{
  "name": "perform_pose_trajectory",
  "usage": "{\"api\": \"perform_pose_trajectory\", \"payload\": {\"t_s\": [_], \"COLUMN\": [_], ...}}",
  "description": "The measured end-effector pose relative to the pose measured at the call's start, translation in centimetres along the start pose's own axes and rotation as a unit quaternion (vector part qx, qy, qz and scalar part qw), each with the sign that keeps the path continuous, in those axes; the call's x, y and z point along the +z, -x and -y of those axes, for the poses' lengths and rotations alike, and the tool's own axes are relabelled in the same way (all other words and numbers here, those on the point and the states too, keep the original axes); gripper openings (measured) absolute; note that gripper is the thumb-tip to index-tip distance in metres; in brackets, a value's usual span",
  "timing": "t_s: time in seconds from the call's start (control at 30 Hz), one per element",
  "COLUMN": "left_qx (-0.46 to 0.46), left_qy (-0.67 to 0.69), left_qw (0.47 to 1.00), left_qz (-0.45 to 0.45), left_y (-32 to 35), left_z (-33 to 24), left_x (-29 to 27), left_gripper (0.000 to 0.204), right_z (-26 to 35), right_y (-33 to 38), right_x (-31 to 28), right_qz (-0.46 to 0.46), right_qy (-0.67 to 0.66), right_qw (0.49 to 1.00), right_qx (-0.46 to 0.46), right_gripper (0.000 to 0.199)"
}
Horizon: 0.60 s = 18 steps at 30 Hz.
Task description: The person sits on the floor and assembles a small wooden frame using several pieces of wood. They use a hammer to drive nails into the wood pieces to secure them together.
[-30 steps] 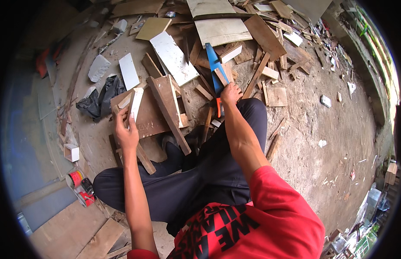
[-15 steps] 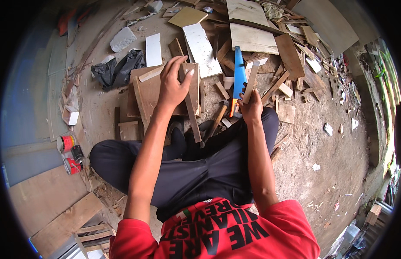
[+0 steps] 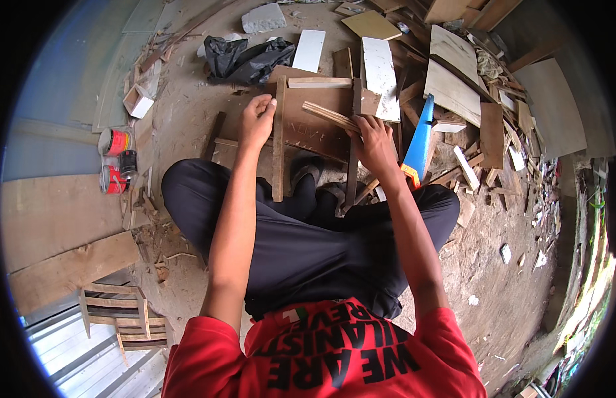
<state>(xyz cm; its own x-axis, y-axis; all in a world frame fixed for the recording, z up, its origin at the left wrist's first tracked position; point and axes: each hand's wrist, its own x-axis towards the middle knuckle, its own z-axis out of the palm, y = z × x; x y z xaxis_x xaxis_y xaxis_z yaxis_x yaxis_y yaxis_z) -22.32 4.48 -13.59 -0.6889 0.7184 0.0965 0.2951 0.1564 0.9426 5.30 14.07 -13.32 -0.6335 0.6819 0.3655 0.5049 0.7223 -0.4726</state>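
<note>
- Right hand (image 3: 374, 147) pinches a short wooden strip (image 3: 325, 115) over a brown board (image 3: 307, 131).
- Left hand (image 3: 256, 121) curls beside a longer wooden bar (image 3: 279, 142); whether it grips is hard to tell.
- Blue saw (image 3: 420, 142) rests near the right hand.

Person across from me's in a red tee (image 3: 205, 355), short sleeves (image 3: 442, 337), chunky black letters (image 3: 338, 359) plus a little green-and-white mark (image 3: 299, 314). Loose dark pants (image 3: 301, 242), dark shoes (image 3: 307, 171). Left hand (image 3: 257, 121), right hand (image 3: 376, 147): both bare.
</note>
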Motion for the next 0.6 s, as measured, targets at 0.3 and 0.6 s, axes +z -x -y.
{"api": "perform_pose_trajectory", "payload": {"t_s": [0.3,0.6], "left_qx": [-0.074,-0.044], "left_qy": [-0.055,-0.127], "left_qw": [0.996,0.991], "left_qz": [0.014,-0.018], "left_y": [0.8,1.7], "left_z": [4.3,5.2], "left_x": [1.1,1.9], "left_gripper": [0.039,0.042], "right_z": [-0.1,0.0], "right_y": [-3.1,-1.5], "right_x": [4.7,3.4], "right_qz": [0.093,0.0], "right_qy": [0.112,0.041], "right_qw": [0.987,0.999], "right_qx": [-0.07,0.007], "right_gripper": [0.034,0.067]}}
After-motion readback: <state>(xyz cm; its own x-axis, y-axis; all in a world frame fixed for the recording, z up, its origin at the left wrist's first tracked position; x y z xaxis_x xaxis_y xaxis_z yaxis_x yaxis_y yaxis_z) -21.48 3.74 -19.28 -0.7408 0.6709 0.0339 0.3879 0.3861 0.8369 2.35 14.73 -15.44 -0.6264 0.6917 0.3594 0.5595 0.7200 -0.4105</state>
